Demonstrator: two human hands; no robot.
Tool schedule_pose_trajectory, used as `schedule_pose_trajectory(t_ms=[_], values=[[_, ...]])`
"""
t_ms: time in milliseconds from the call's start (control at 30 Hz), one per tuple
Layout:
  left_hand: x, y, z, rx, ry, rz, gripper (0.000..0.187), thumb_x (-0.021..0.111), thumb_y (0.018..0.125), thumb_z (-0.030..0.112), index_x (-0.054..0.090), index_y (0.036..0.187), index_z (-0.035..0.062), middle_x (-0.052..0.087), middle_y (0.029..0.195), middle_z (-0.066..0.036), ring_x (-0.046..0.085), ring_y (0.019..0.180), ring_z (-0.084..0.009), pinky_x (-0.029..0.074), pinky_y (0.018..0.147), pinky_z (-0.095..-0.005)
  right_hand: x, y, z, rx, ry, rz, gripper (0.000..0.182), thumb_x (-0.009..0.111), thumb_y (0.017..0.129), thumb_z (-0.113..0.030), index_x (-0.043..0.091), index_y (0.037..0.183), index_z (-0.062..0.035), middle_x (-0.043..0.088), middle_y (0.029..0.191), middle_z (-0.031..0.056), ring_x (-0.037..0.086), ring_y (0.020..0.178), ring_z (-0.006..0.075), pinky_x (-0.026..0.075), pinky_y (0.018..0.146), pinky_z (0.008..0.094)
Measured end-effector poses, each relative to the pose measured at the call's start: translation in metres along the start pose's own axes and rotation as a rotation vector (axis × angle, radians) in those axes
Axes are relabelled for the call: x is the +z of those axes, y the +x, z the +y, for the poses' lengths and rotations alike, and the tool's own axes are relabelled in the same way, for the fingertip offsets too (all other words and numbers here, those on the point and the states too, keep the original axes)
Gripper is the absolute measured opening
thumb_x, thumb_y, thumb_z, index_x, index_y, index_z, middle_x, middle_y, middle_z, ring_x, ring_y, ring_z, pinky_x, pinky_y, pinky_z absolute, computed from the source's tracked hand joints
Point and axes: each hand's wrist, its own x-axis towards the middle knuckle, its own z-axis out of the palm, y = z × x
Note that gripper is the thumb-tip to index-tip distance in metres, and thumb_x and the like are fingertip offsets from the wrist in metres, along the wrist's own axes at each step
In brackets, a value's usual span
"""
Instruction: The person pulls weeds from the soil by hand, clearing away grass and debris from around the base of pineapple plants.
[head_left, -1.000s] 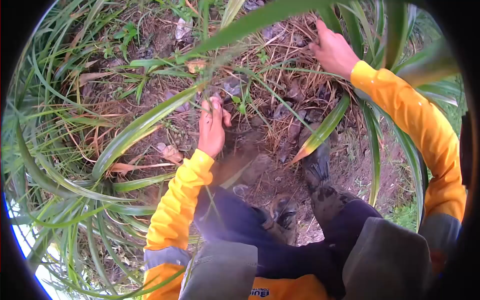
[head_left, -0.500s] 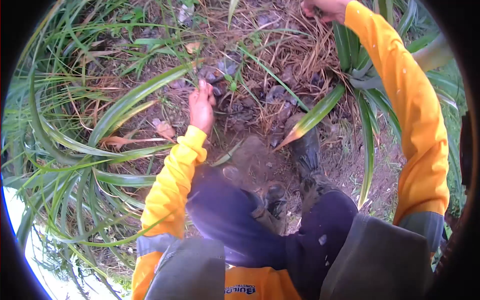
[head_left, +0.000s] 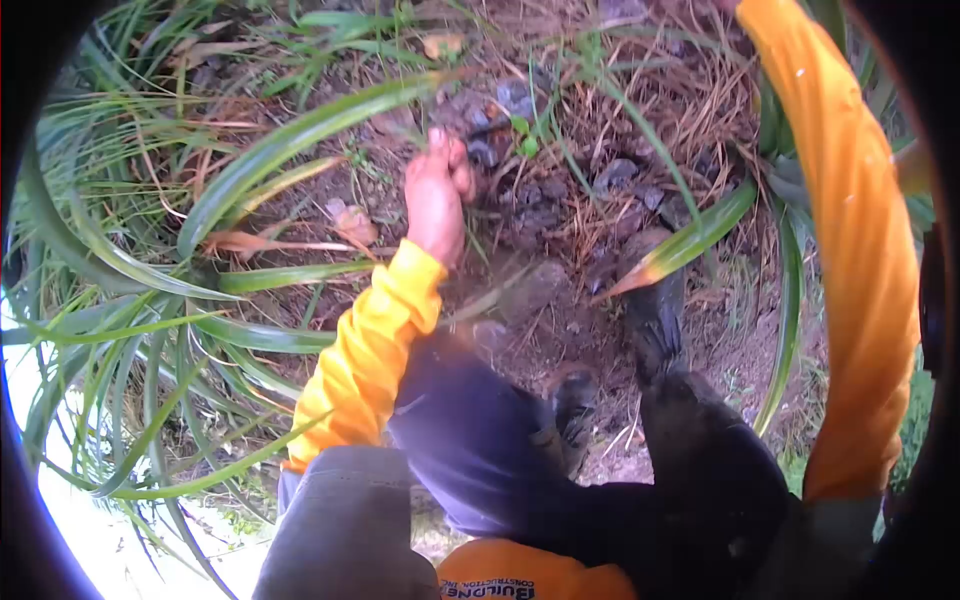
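Note:
My left hand (head_left: 437, 200) is low over the soil, its fingers curled closed. Whatever they hold, if anything, is hidden or too small to make out. Close to its fingertips are a small green seedling (head_left: 524, 138) and dark stones or clods (head_left: 530, 200). A long green leaf with a yellowish tip (head_left: 330, 130) arches just above this hand. Only a sliver of my right hand (head_left: 729, 4) shows at the top edge, so its fingers cannot be seen. Brown dry needles or grass (head_left: 690, 110) cover the ground below and left of it.
A large strap-leaved plant (head_left: 190, 290) spreads at the left. Another plant's browned leaf tip (head_left: 650, 265) reaches in from the right. My dark boots (head_left: 655, 330) stand on bare soil (head_left: 600, 350). A pale stone or dry leaf (head_left: 352, 222) lies left of my left hand.
The view has shifted, and the plants appear lower and some further right. My left hand appears slightly right of before, still closed. My right hand has almost left the top of the view.

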Motion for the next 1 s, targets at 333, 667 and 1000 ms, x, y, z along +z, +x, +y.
schedule_pose_trajectory(t_ms=[333,667,1000], values=[[-0.140,0.014,0.137,0.022,0.871,-0.058,0.055,0.060,0.104,0.056,0.067,0.103,0.0020,0.065,0.087,-0.006,0.052,0.066,-0.0098,0.049,0.068,-0.0273,-0.087,-0.020,-0.004,-0.242,-0.655,0.167,0.050,0.063,0.088,-0.027,0.070,0.116,0.0143,0.068,0.126,0.0344,0.065,0.123,0.0469,0.050,0.104,0.0481],[-0.067,0.077,0.030,0.350,0.934,-0.218,0.083,0.100,0.067,0.029,0.063,0.134,-0.0054,0.073,0.119,-0.018,0.068,0.104,-0.0237,0.053,0.096,-0.0339,-0.013,-0.083,-0.020,-0.242,-0.835,0.390,0.033,0.066,0.090,-0.019,0.070,0.112,0.0041,0.072,0.111,0.0327,0.070,0.110,0.0453,0.056,0.095,0.0529],[-0.088,0.055,0.102,0.361,1.248,-0.210,0.038,0.083,0.092,0.032,0.068,0.107,0.0013,0.062,0.084,-0.004,0.057,0.078,-0.0144,0.050,0.077,-0.0355,0.028,-0.092,0.083,-0.838,-0.715,-0.661,0.043,0.081,0.087,-0.017,0.068,0.126,-0.0057,0.065,0.095,0.0077,0.062,0.083,0.0171,0.053,0.077,0.0329]])
